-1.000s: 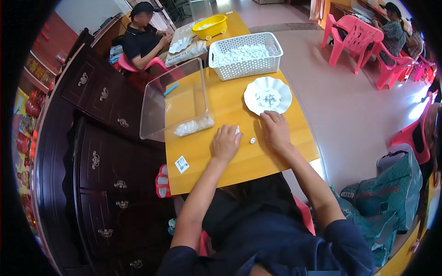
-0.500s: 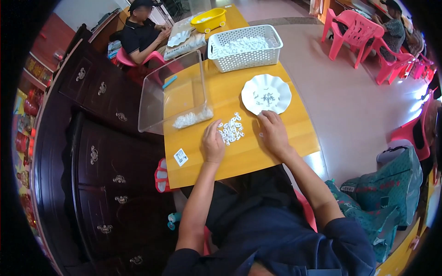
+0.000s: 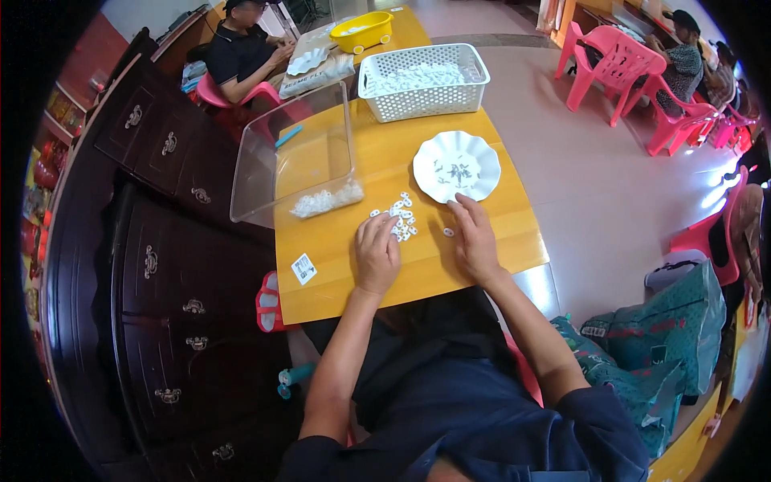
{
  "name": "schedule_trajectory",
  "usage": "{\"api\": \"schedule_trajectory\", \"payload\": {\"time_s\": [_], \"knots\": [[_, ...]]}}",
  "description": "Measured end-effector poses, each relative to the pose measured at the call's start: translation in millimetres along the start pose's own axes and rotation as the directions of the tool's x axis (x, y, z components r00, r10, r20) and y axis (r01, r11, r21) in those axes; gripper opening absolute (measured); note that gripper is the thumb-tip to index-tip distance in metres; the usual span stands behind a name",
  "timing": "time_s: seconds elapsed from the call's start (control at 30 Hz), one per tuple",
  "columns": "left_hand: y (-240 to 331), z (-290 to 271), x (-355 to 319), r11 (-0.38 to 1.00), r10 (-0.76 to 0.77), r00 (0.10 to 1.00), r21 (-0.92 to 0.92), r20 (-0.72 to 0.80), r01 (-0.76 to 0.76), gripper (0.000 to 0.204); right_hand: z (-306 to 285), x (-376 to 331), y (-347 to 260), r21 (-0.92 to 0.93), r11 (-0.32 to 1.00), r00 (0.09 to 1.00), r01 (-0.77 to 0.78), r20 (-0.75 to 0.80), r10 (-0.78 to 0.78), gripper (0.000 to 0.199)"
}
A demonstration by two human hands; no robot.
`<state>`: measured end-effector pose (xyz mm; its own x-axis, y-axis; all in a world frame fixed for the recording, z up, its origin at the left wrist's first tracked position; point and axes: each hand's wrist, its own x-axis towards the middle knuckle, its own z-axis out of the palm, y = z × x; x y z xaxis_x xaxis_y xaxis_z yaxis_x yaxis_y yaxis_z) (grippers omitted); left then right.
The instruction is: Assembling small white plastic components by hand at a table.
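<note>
White pieces (image 3: 399,218) lie in a loose scatter on the yellow bench (image 3: 345,265), between the two hands and just below a white scalloped plate.

At the far left stands a dark wooden cabinet (image 3: 161,265) with metal handles. A clear plastic bin (image 3: 293,157) sits on the bench's left edge, with a heap of white pieces along its near wall. A small square card (image 3: 303,268) lies on the bench near the left corner.

Left hand (image 3: 377,254) rests palm down on the bench, fingers (image 3: 379,226) stretched flat and touching the near edge of the scatter; it grips nothing. One stray piece (image 3: 448,232) lies apart, just beside the right hand. Right hand (image 3: 475,239) also lies flat, fingers spread and holding nothing, fingertips reaching the rim of the plate (image 3: 456,167), which carries a few small dark bits.

Beyond the plate stands a white mesh basket (image 3: 423,82) full of white pieces, and farther back a yellow tub (image 3: 362,30). Another person sits at the far end. Pink chairs (image 3: 608,63) stand to the right.
</note>
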<state>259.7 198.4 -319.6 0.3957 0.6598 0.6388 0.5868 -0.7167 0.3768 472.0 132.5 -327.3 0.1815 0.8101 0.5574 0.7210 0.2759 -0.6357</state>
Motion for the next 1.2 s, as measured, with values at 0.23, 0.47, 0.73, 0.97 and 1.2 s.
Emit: {"api": "schedule_trajectory", "payload": {"time_s": [0.23, 0.47, 0.73, 0.97, 1.2], "knots": [[-9.9, -15.6, -22.2, 0.978, -0.202, 0.977, 0.031, -0.061, 0.204, 0.030, -5.1, 17.6, 10.4, -0.244, 0.968, 0.992, 0.060, 0.119, -0.032, 0.058], [8.4, -12.4, -31.9, 0.987, -0.151, 0.988, 0.051, 0.019, 0.150, 0.030, -0.4, 6.1, 14.4, -0.255, 0.964, 0.985, 0.075, 0.169, -0.032, 0.051], [28.6, 8.0, 9.4, 0.999, -0.032, 0.993, 0.041, 0.112, 0.028, 0.031, -21.0, -13.2, 6.2, -0.152, 0.985, 0.995, 0.081, -0.042, -0.089, 0.047], [32.4, 37.9, 51.7, 0.989, 0.057, 0.932, 0.111, 0.358, -0.103, 0.046, -30.2, -33.1, 13.7, 0.047, 0.998, 0.992, -0.040, -0.118, 0.045, 0.036], [20.8, 47.9, 68.4, 0.964, 0.081, 0.841, 0.171, 0.535, -0.202, 0.058, -30.2, -33.2, 12.7, 0.027, 0.999, 0.992, -0.030, -0.119, 0.033, 0.030]]}}
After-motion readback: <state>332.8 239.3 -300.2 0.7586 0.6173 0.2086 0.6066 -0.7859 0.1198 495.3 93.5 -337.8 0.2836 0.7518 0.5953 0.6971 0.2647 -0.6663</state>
